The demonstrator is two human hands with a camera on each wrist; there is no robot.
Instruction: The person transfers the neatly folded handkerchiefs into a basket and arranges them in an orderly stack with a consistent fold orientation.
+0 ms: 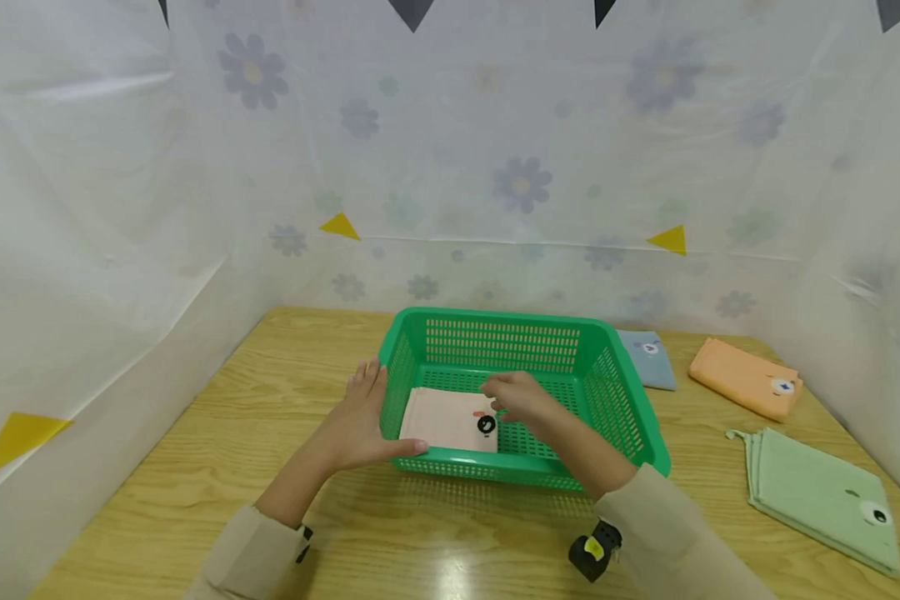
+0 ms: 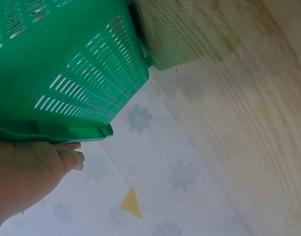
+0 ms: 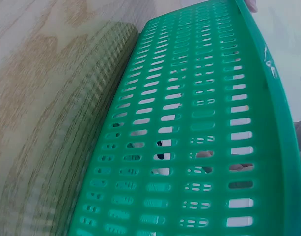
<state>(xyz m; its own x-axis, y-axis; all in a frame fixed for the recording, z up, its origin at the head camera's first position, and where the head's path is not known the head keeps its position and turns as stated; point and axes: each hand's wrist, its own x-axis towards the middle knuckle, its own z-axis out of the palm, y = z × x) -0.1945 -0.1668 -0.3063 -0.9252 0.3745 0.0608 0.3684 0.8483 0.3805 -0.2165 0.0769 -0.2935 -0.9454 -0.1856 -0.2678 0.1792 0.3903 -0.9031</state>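
Note:
A green plastic basket (image 1: 510,465) with slotted walls stands on the table. Inside it, toward the left, lies a folded pale pink towel (image 1: 442,421) with a black round eye patch at its right edge. My left hand (image 1: 356,429) rests at the basket's front-left corner, fingers extended along the left rim and thumb laid across the front rim. Reaching over the front rim, my right hand (image 1: 523,400) is inside the basket by the towel's right edge, its fingers loosely curled with nothing visible in them. Through the slots in the right wrist view, parts of its fingers (image 3: 241,167) show.
Right of the basket lie a folded blue towel (image 1: 648,362), an orange one (image 1: 742,379) and a green one (image 1: 821,496) with a hanging loop. The blue towel is partly hidden behind the basket's rim. White flowered sheeting (image 1: 450,167) encloses the wooden table (image 1: 285,367).

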